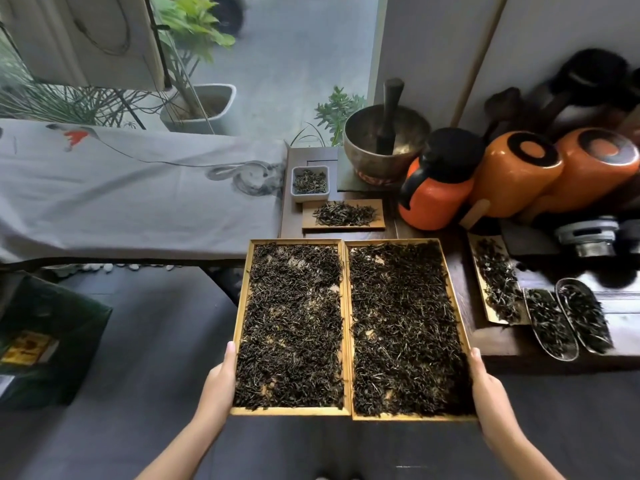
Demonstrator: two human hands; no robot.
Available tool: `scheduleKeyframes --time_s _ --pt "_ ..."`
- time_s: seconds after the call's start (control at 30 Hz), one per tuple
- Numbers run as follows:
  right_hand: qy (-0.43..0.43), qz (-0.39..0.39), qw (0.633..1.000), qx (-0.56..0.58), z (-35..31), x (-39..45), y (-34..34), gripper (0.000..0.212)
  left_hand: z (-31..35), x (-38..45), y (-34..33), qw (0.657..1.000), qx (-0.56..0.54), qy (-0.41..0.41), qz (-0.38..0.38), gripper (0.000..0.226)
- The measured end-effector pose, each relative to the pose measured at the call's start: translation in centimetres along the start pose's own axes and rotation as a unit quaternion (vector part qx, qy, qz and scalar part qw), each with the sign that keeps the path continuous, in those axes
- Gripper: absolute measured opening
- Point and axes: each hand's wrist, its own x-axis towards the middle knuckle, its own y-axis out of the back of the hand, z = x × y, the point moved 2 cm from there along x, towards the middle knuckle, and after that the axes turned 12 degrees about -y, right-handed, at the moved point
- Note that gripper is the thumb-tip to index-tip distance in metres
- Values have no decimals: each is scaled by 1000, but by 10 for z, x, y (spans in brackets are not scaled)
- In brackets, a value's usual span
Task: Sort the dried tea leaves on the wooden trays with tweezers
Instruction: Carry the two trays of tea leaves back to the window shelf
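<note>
While you hold both trays out in front of you, each hand sits on an outer long edge near the close end: your left hand [221, 379] at about 8 o'clock from the middle of the pair, your right hand [485, 382] at about 4 o'clock. On each, only the thumb shows, lying straight along the rim; the other fingers are hidden under the wood, so how far they curl cannot be told, though they seem to bear the load from beneath.

Between your hands, the left tray [239, 306] and right tray [462, 306] lie side by side with their inner rims touching, long axes running from 6 toward 12 o'clock, straight away from you. Dark tea [398, 323] covers both almost to the rims, with small bare patches of wood showing on the left one.

No tweezers are visible anywhere, and neither hand is free to take them, so the trays likely need setting down first. Their far ends reach the worktop [460, 271] at 12 to 1 o'clock, so your right hand is nearer to it. Further off at 12 o'clock lie a small board [379, 223] of leaves and a white dish [296, 195].
</note>
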Motion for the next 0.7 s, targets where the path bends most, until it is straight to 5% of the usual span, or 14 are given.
scheduleKeyframes --time_s 0.7 --pt "-40 12 997 63 -14 24 8 116 15 15 -22 1000 16 6 0 62"
